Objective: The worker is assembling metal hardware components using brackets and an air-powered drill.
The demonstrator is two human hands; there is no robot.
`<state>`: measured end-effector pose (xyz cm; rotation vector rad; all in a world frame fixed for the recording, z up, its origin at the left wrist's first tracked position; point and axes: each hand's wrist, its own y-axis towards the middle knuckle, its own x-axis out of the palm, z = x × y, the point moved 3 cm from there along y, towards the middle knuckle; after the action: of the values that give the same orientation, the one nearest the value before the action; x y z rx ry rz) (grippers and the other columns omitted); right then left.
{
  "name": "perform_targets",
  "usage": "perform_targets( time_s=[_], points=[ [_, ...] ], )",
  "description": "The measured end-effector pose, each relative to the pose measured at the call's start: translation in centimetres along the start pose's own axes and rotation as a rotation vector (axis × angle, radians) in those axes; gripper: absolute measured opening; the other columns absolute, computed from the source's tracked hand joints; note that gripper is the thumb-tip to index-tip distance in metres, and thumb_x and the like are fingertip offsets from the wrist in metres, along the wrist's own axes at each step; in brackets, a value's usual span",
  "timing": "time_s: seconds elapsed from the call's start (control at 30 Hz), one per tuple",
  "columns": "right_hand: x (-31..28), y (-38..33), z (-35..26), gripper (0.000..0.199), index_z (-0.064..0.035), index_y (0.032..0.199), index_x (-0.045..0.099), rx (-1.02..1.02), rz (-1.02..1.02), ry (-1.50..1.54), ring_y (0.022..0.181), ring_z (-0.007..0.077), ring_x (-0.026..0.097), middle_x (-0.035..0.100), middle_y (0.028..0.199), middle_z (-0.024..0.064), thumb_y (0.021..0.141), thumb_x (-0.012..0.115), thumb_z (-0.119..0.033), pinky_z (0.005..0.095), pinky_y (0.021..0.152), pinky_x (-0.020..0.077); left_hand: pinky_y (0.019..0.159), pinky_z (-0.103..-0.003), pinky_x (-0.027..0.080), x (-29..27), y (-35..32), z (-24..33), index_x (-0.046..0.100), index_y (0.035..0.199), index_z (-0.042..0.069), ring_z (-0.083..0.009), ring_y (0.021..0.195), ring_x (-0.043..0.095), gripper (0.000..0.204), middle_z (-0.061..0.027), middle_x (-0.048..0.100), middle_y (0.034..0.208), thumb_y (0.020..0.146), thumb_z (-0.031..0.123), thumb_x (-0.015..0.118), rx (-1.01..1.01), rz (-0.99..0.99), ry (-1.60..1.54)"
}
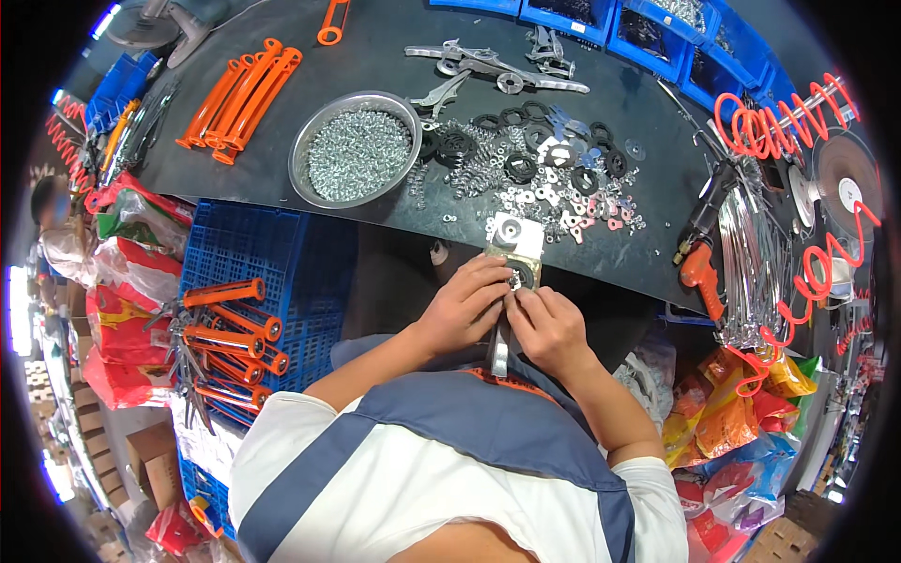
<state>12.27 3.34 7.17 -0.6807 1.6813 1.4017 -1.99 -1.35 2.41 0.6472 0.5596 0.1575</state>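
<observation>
At the table's front edge, my left hand [465,306] and my right hand [549,328] meet with fingertips pinched together. Just beyond the fingertips sits a black ring-shaped part [522,272], against a metal fixture plate [514,235] that carries a round dark piece. A grey metal lever-like piece [500,349] hangs down between the hands toward my lap, and something orange shows at its lower end. Both sets of fingers are closed around small parts that they largely cover, so what each one pinches is hidden.
Past the fixture lie loose black rings [519,167], springs and small metal pieces. A steel bowl [302,178] of screws stands left of them. Orange caulking gun frames [253,98] lie farther left; more rest on a blue crate [202,244]. An orange-handled power screwdriver [699,272] is at right, near red coiled hoses [812,281].
</observation>
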Motion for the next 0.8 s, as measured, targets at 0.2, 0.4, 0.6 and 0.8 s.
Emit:
perform_targets(
  time_s=[0.2, 0.4, 0.6, 0.8],
  points=[
    [0.4, -1.4, 1.3, 0.027, 0.0018, 0.089, 0.062, 0.189, 0.119, 0.099, 0.09, 0.0274, 0.061, 0.062, 0.096, 0.0118, 0.063, 0.065, -0.002, 0.036, 0.075, 0.0505, 0.101, -0.049, 0.039, -0.3, 0.5, -0.1, 0.063, 0.096, 0.002, -0.0328, 0.111, 0.056, 0.027, -0.0141, 0.06, 0.111, 0.07, -0.002, 0.068, 0.049, -0.051, 0.054],
    [1.3, -1.4, 1.7, 0.024, 0.0007, 0.09, 0.063, 0.165, 0.216, 0.105, 0.09, 0.0286, 0.06, 0.062, 0.097, 0.0112, 0.066, 0.062, 0.0, 0.0403, 0.079, 0.0491, 0.104, -0.05, 0.033, -1.0, -0.1, -0.3, 0.064, 0.099, 0.005, -0.0319, 0.113, 0.055, 0.032, -0.0136, 0.06, 0.115, 0.068, -0.001, 0.069, 0.092, -0.093, 0.155],
    [-0.2, -3.6, 1.7, 0.044, 0.0016, 0.113, 0.06, 0.487, 0.171, 0.232, 0.101, 0.0317, 0.057, 0.057, 0.116, 0.0177, 0.07, 0.052, 0.01, 0.0359, 0.089, 0.0453, 0.101, -0.048, 0.038, -8.2, 2.2, -1.4, 0.061, 0.114, 0.007, -0.0315, 0.113, 0.055, 0.041, -0.0146, 0.056, 0.124, 0.074, 0.001, 0.066, 0.176, -0.065, 0.131],
    [-0.8, -6.1, 2.4, 0.04, 0.0016, 0.114, 0.058, 0.653, 0.22, 0.08, 0.105, 0.0335, 0.056, 0.056, 0.114, 0.0186, 0.075, 0.051, 0.011, 0.0374, 0.089, 0.0452, 0.096, -0.047, 0.038, -28.9, 9.2, -14.3, 0.06, 0.11, 0.005, -0.0281, 0.112, 0.051, 0.037, -0.0121, 0.058, 0.114, 0.077, 0.019, 0.066, -0.133, 0.357, 1.017]
  ],
)
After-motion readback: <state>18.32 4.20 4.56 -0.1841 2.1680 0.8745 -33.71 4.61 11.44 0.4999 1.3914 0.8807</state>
